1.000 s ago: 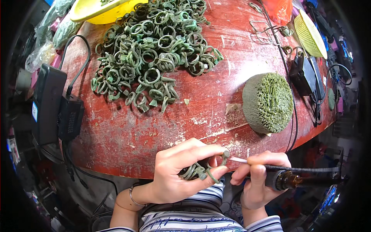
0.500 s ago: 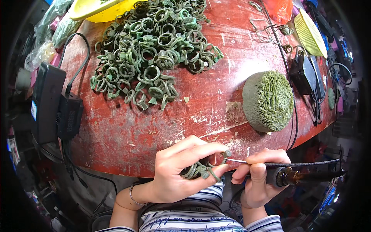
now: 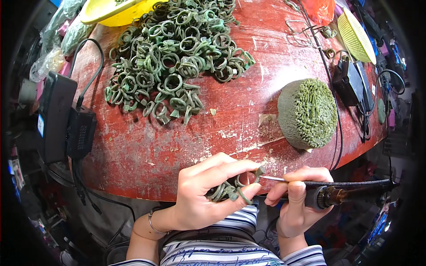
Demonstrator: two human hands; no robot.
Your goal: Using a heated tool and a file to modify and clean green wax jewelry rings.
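Observation:
My left hand is closed round several green rings, pinching one near its small flat head between forefinger and thumb. In my right hand is a pen-like tool with a dark body, a black cable along it and a thin metal tip, which meets the ring at my left fingertips. Beyond my hands, a big heap of similar green rings lies on the worn red table. A round green block with a rough, ridged face rests to the right.
Black power adapters with cables stand on the left and right. A yellow bowl and plastic bags sit at the back left. A pale yellow basket, red bag and loose wire lie at the back right.
Both hands have crept slightly upward in the picture, toward the table, with the rings and tool still held. The heap and block appear slightly higher in the frame too.

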